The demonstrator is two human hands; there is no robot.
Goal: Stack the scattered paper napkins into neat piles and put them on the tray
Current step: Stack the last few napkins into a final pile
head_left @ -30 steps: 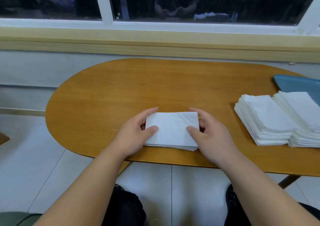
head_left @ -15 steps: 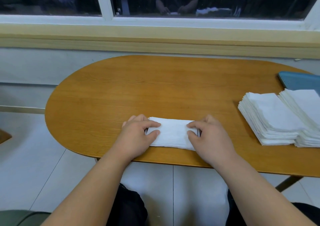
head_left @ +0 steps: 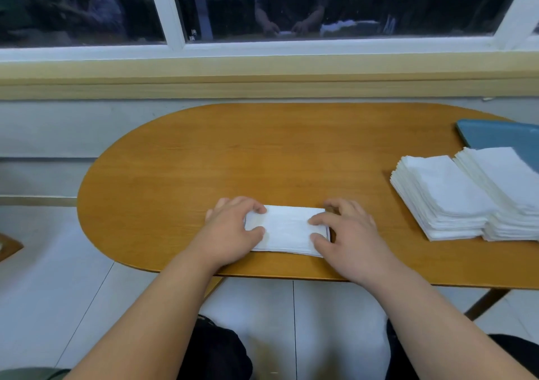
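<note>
The left hand [head_left: 230, 231] and right hand [head_left: 347, 234] have gone from flat to curled fingers, now gripping the short ends of the small napkin pile [head_left: 287, 231] at the front edge of the desk [head_left: 262, 152], so it seems squared and ready for the tray [head_left: 501, 134]

Light: even, soft across your table [head_left: 262, 152].
Window [head_left: 335, 3]: dark, murky reflections, probably indoor.
Edges: straight lines bowed.

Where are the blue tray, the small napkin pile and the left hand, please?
blue tray [head_left: 501, 137], head view, bare left part.
small napkin pile [head_left: 287, 231], head view, middle of top sheet.
left hand [head_left: 230, 232], head view, back of hand.
</note>
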